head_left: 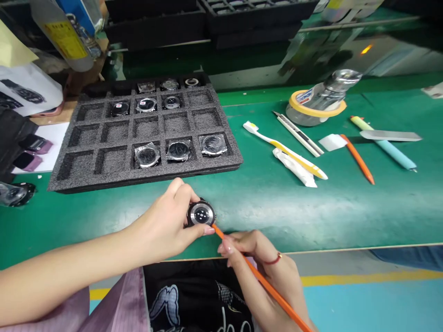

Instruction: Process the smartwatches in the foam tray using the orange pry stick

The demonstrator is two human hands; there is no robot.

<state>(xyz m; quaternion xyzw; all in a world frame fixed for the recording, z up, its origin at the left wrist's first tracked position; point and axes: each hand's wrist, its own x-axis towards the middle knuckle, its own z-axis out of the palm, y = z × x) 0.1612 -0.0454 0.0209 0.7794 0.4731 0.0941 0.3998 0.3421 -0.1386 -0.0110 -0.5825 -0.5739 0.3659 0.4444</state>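
Observation:
In my left hand [175,214] is a round black smartwatch case [201,214], its sensor back facing up, pinched between thumb and fingers near the front edge of the green bench. My right hand [256,263] grips a long orange stick [270,288] like a pen. The tip of the stick meets the lower right rim of the case, close to my left thumb. Behind my hands lies a dark foam tray [148,124] with square pockets; several film-wrapped watch cases [178,150] sit in some of them.
On the green bench [221,193] to the right lie a toothbrush [284,150], a craft knife [299,133], a shorter orange stick [358,159] and a blue-yellow pen [394,152]. Behind them, a tape roll [316,110] surrounds a glass bottle. Purple watches [32,150] and a spray bottle [64,37] are left.

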